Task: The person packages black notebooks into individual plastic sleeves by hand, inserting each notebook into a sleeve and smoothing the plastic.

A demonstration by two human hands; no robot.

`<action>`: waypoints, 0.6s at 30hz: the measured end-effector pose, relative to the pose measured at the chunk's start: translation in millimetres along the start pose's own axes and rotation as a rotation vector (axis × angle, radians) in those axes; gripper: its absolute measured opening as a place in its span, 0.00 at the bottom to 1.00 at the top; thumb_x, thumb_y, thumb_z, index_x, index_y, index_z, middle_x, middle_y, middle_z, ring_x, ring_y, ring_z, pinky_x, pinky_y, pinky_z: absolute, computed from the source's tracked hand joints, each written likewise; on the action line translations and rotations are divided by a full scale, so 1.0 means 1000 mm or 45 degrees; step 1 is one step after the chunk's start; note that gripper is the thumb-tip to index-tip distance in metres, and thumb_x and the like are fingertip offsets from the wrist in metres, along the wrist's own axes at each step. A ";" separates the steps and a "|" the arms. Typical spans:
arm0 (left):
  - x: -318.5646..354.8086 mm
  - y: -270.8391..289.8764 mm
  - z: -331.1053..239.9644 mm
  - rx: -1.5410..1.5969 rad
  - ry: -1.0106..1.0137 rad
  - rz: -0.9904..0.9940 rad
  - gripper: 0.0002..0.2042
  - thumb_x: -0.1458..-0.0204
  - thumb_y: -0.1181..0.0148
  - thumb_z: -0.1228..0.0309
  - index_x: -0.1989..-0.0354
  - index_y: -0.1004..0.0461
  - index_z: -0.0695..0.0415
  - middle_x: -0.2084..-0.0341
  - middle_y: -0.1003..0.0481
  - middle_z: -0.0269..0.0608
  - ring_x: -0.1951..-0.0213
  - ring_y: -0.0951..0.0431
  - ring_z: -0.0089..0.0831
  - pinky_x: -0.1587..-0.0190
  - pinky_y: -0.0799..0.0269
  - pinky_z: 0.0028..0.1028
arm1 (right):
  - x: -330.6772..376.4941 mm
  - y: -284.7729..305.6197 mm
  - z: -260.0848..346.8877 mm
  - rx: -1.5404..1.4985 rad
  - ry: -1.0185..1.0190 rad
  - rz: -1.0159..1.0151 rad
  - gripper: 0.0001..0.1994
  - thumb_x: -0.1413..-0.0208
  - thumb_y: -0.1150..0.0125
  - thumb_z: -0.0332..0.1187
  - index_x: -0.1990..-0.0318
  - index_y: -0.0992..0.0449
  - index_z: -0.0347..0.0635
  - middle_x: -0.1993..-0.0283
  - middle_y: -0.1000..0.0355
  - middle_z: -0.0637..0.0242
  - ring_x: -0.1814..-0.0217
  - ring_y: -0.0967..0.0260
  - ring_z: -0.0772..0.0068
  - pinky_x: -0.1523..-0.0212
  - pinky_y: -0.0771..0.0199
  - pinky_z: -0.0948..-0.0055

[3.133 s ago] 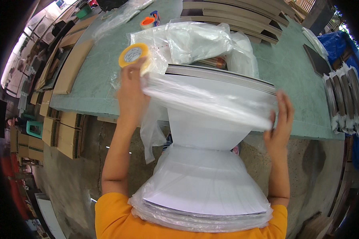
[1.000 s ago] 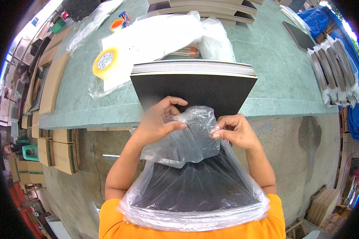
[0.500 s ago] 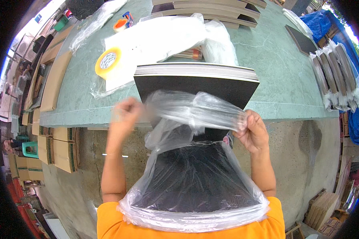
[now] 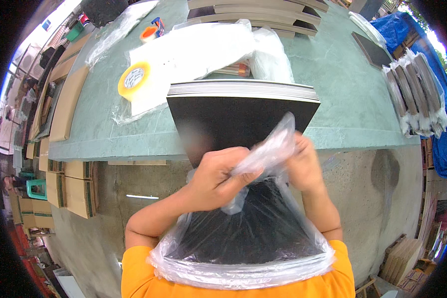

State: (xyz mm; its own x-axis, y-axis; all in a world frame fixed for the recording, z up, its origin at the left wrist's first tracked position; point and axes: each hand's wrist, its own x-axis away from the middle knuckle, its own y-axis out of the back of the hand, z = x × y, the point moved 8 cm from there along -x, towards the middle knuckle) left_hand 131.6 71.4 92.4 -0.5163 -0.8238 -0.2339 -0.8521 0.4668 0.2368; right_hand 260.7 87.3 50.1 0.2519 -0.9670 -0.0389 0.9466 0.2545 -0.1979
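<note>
A gathered piece of clear plastic bag (image 4: pixel 272 144) is stretched between my two hands, in front of the black boards. My left hand (image 4: pixel 216 176) is closed on its lower end, thumb and fingers pinching it. At the upper right end my right hand (image 4: pixel 304 161) is curled against the plastic, smeared by motion. Close to my chest lies a black panel (image 4: pixel 238 223) inside clear plastic, with bunched plastic folds (image 4: pixel 243 275) along its near side. Just beyond my hands, a stack of black boards (image 4: pixel 238 111) with pale edges stands at the table's front edge.
On the green table (image 4: pixel 104 109) lie white plastic sheets (image 4: pixel 184 49), a roll of clear tape (image 4: pixel 129 82) and a tape dispenser (image 4: pixel 151 32). More boards (image 4: pixel 253 15) are stacked at the back. Plastic-wrapped bundles (image 4: pixel 417 92) stand at the right, cardboard boxes (image 4: pixel 77 191) at the left.
My left hand has swung inward and right, from the left side onto the plastic. The plastic, stretched wide before, is now short and bunched. My right hand has shifted slightly left.
</note>
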 end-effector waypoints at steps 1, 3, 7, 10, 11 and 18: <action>0.001 0.001 0.013 0.110 0.076 -0.015 0.07 0.51 0.49 0.70 0.74 0.32 0.62 0.82 0.33 0.34 0.77 0.35 0.17 0.73 0.38 0.21 | -0.003 -0.010 0.002 -0.606 -0.059 0.431 0.11 0.58 0.41 0.35 0.68 0.29 0.40 0.74 0.33 0.69 0.71 0.35 0.77 0.69 0.36 0.80; -0.001 0.007 0.033 0.436 0.428 -0.051 0.09 0.49 0.52 0.68 0.75 0.32 0.61 0.81 0.32 0.31 0.75 0.34 0.17 0.70 0.37 0.20 | 0.013 -0.026 -0.005 -0.787 -0.272 0.804 0.10 0.54 0.44 0.36 0.66 0.30 0.41 0.73 0.32 0.71 0.72 0.35 0.78 0.71 0.35 0.79; -0.006 0.007 0.014 0.666 0.460 0.165 0.08 0.53 0.45 0.68 0.76 0.30 0.60 0.80 0.30 0.31 0.76 0.33 0.16 0.71 0.36 0.19 | 0.038 -0.080 -0.006 0.209 -0.064 1.160 0.16 0.53 0.44 0.37 0.63 0.31 0.33 0.67 0.30 0.62 0.65 0.34 0.74 0.63 0.35 0.75; 0.015 -0.016 0.023 0.426 0.368 0.827 0.09 0.61 0.37 0.71 0.73 0.27 0.60 0.78 0.27 0.33 0.73 0.31 0.17 0.69 0.34 0.20 | 0.027 -0.044 0.015 -0.398 -0.088 0.967 0.19 0.52 0.47 0.40 0.65 0.31 0.28 0.68 0.31 0.56 0.68 0.32 0.63 0.64 0.33 0.68; 0.015 -0.007 0.024 0.417 0.360 0.779 0.09 0.60 0.37 0.70 0.73 0.27 0.61 0.77 0.26 0.34 0.72 0.30 0.18 0.68 0.33 0.21 | 0.034 -0.046 0.007 -0.648 -0.260 1.068 0.20 0.51 0.48 0.43 0.66 0.31 0.28 0.69 0.31 0.56 0.71 0.32 0.61 0.66 0.32 0.65; 0.039 -0.018 -0.028 0.207 0.072 1.290 0.08 0.54 0.48 0.74 0.67 0.33 0.65 0.86 0.31 0.50 0.79 0.26 0.40 0.77 0.30 0.33 | 0.058 -0.013 -0.050 1.836 0.182 1.297 0.20 0.58 0.44 0.48 0.72 0.27 0.35 0.75 0.30 0.51 0.69 0.29 0.58 0.65 0.32 0.56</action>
State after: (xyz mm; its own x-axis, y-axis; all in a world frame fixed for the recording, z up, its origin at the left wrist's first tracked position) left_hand 129.8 21.8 105.8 -0.9983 -0.0307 0.0504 -0.0219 0.9858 0.1665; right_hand 253.6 26.9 1.6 0.8551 -0.4062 0.3222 -0.1315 0.4312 0.8926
